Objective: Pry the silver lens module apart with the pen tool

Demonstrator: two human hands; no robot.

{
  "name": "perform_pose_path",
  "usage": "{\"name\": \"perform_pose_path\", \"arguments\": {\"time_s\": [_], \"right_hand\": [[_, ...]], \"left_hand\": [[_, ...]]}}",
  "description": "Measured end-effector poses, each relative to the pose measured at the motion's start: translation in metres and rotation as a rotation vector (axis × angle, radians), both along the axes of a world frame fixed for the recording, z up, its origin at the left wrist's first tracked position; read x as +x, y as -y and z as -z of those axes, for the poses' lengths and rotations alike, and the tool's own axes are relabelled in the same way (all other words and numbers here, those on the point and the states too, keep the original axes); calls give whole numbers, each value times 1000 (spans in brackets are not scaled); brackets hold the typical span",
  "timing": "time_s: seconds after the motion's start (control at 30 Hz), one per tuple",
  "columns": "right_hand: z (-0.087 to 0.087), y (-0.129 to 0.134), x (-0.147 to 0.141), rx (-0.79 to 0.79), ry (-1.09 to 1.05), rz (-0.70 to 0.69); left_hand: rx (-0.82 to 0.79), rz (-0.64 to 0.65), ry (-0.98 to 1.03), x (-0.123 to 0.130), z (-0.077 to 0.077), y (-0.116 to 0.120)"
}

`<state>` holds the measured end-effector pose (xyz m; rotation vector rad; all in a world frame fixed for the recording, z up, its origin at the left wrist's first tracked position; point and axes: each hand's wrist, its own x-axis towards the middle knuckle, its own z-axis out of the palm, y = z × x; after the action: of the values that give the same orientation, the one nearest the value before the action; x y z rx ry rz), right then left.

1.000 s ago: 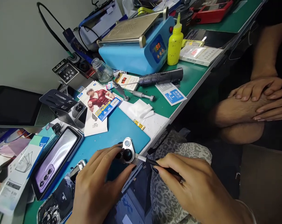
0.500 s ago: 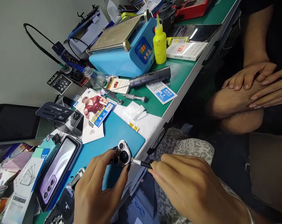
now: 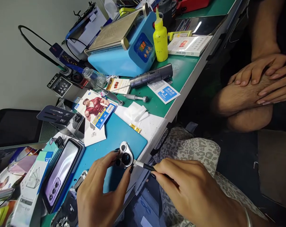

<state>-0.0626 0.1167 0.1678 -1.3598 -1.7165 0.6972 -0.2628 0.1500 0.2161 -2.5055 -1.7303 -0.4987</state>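
Note:
My left hand [image 3: 107,186] pinches a phone camera module [image 3: 126,155] between thumb and fingers, by its edges. The module has a shiny silver frame and several dark round lenses. It is held over the front of the blue work mat [image 3: 110,134]. My right hand [image 3: 187,189] grips a slim pen-like tool [image 3: 143,165] with a black ridged handle and a silver front part. Its tip meets the module's right edge; the very end is too small to make out.
A blue heating plate [image 3: 119,60], a yellow dropper bottle [image 3: 160,41] and a dark handheld tool [image 3: 152,75] lie beyond the mat. Left stand a boxed purple phone [image 3: 59,176] and an opened phone [image 3: 67,208]. Another person's hands [image 3: 259,72] rest on a knee at right.
The view has shifted slightly. My right thumb and fingers have shifted a little on the tool's handle. The tool tip stays at the module's edge, and my left hand keeps its hold.

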Motion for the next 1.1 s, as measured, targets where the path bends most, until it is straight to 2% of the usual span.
{"name": "perform_pose_path", "arguments": {"time_s": [0.27, 0.53, 0.73, 0.83, 0.93, 1.03, 1.1], "right_hand": [[0, 1, 0, -246, -195, -10], [-4, -2, -2, -397, -394, -18], [-1, 0, -5, -498, -493, -21], [-3, -1, -3, -491, -400, -42], [-14, -7, 3, -442, -93, -100], [-29, -22, 10, -426, 180, -207], [-39, -35, 13, -486, 211, -324]], "left_hand": [[-14, -3, 20, -1, 2, -1], [-44, -35, 42, 1, 2, 0], [-49, -37, 23, -1, 1, 1], [-48, -40, 32, 0, 1, 0], [-47, -20, 58, 1, 1, -2], [-70, 7, 92, 0, 1, -3], [-101, 24, 108, -1, 1, -5]]}}
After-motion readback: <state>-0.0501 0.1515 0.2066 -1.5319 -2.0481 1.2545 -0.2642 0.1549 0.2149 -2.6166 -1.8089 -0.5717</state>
